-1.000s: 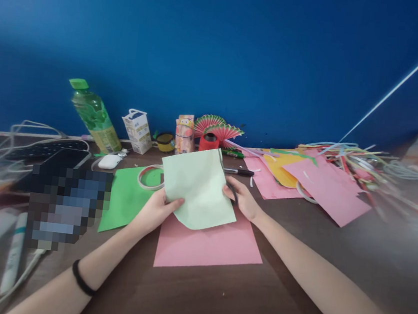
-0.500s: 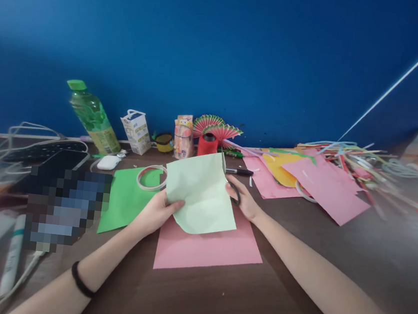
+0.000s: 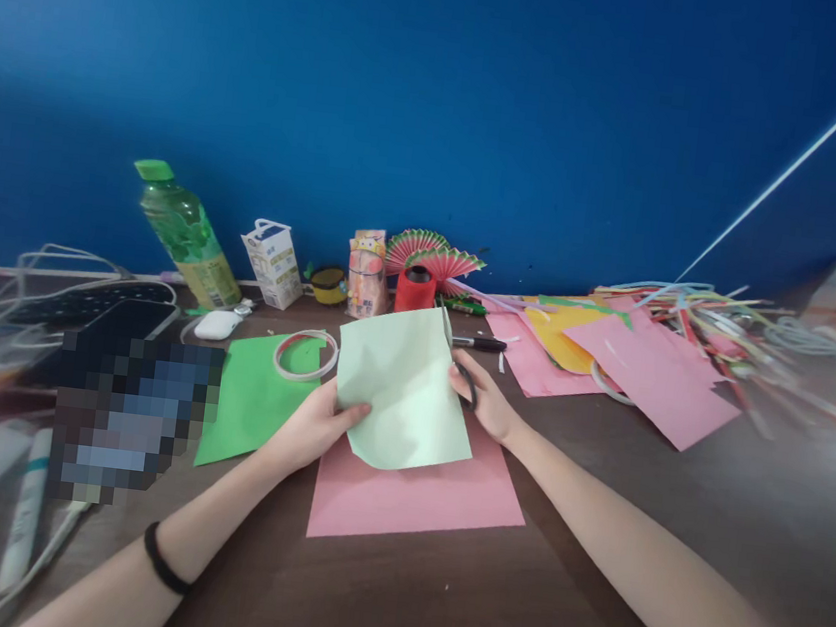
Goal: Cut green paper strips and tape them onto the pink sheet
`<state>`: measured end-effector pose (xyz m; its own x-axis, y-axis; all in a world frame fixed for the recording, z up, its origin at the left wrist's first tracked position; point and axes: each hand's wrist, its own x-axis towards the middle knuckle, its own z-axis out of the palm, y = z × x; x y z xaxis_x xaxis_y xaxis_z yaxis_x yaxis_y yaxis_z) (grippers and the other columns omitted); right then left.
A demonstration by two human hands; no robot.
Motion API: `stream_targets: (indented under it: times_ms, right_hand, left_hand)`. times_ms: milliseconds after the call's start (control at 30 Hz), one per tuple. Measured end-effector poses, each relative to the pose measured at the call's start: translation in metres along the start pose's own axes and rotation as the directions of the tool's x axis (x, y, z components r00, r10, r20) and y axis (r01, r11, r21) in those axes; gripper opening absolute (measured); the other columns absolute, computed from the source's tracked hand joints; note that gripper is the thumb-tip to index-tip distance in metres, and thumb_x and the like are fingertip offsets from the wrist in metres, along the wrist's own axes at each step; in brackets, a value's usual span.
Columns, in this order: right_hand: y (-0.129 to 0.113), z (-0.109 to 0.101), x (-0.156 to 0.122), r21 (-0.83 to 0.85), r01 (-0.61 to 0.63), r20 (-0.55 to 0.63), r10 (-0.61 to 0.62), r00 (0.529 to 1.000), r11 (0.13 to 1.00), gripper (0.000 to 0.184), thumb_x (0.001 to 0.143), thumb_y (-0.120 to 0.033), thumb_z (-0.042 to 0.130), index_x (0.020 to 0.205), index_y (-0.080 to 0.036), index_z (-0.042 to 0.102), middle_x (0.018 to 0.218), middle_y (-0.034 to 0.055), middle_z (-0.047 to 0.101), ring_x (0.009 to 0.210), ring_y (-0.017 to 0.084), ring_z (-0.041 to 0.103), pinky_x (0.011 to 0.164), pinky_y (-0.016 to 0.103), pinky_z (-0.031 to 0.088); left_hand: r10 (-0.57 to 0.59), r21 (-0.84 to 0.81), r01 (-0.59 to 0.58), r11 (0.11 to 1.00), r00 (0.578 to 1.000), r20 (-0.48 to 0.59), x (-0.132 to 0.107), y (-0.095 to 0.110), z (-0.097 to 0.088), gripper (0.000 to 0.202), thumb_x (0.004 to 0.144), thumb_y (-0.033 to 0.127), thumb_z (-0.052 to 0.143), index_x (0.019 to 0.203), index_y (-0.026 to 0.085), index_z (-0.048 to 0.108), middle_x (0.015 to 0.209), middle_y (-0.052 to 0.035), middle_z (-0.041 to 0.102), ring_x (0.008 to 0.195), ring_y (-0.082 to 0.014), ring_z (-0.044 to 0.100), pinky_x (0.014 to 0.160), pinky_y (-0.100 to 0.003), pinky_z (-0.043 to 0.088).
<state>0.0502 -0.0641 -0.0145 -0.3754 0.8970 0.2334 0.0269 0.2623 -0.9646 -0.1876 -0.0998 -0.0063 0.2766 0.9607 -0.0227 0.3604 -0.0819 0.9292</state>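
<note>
My left hand (image 3: 322, 418) pinches the left edge of a pale green paper sheet (image 3: 406, 383), thumb on top and the other fingers behind it. The sheet is tilted up, with a rounded lower-left corner. My right hand (image 3: 485, 394) is closed on black-handled scissors (image 3: 467, 388) at the sheet's right edge. Their blades are mostly hidden by the paper, so I cannot tell how far apart they are. Beneath the held sheet, a pink sheet (image 3: 411, 509) lies flat on the dark table. A bright green sheet (image 3: 249, 405) lies to the left, with a tape roll (image 3: 278, 358) on it.
Along the blue wall stand a green bottle (image 3: 189, 237), a white carton (image 3: 273, 265), a red holder (image 3: 415, 293) and a folded paper fan (image 3: 436, 255). Pink and yellow papers (image 3: 653, 371) lie right. A marker (image 3: 25, 510), phone and cables are left. A black pen (image 3: 486, 343) lies behind my right hand.
The pale green sheet's left side has shifted slightly right, and my left hand with it. My right hand and the scissors have barely moved.
</note>
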Motion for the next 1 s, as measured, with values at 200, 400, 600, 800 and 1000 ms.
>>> stream_targets:
  times_ms: [200,400,600,800,1000]
  right_hand:
    - [0.0017,-0.0009,0.0014,-0.021,-0.005,-0.001,0.005,1.0,1.0,0.029,0.083,-0.049,0.047,0.09,-0.021,0.052,0.09,0.0012,0.056,0.086,0.018,0.051,0.079,0.029,0.039]
    - [0.0026,-0.0002,0.0021,-0.039,0.003,-0.006,-0.004,1.0,0.999,0.028,0.082,-0.049,0.048,0.086,-0.021,0.051,0.082,0.0002,0.054,0.08,0.017,0.049,0.076,0.03,0.04]
    - [0.0027,-0.0005,0.0027,-0.072,0.01,-0.02,-0.012,1.0,0.997,0.028,0.081,-0.048,0.049,0.087,-0.02,0.052,0.082,0.0006,0.054,0.078,0.016,0.05,0.077,0.03,0.041]
    - [-0.0011,-0.0012,0.0018,-0.036,0.012,-0.016,-0.013,1.0,0.999,0.026,0.081,-0.046,0.05,0.086,-0.021,0.052,0.084,0.0006,0.054,0.078,0.016,0.05,0.076,0.029,0.04]
    - [-0.0001,-0.0027,0.0009,-0.05,0.013,-0.036,-0.015,0.999,0.999,0.026,0.081,-0.048,0.049,0.082,-0.022,0.054,0.082,0.0006,0.054,0.078,0.017,0.05,0.075,0.029,0.04]
  left_hand:
    - [-0.029,0.016,0.029,0.999,1.0,0.007,0.0,0.0023,0.0006,0.046,0.077,0.044,0.054,0.112,0.014,0.049,0.111,-0.0114,0.063,0.099,-0.0292,0.059,0.082,-0.039,0.051]
    - [-0.034,0.023,0.034,0.999,0.999,0.003,-0.0005,0.0028,0.0003,0.045,0.076,0.043,0.054,0.111,0.015,0.051,0.109,-0.0101,0.064,0.099,-0.029,0.06,0.081,-0.039,0.051]
    - [-0.04,0.016,0.04,0.999,0.999,-0.007,-0.0005,0.0042,0.0003,0.046,0.075,0.044,0.056,0.111,0.015,0.051,0.11,-0.0103,0.064,0.098,-0.0288,0.06,0.081,-0.038,0.051]
    - [-0.026,-0.046,0.026,0.999,1.0,-0.011,0.0001,0.0034,-0.0002,0.046,0.075,0.042,0.056,0.112,0.015,0.05,0.115,-0.0106,0.062,0.103,-0.0289,0.058,0.085,-0.039,0.049]
    - [-0.011,-0.078,0.009,0.997,1.0,-0.025,0.0006,0.0028,0.0001,0.046,0.074,0.041,0.058,0.11,0.014,0.051,0.115,-0.0114,0.061,0.104,-0.0301,0.057,0.087,-0.041,0.049]
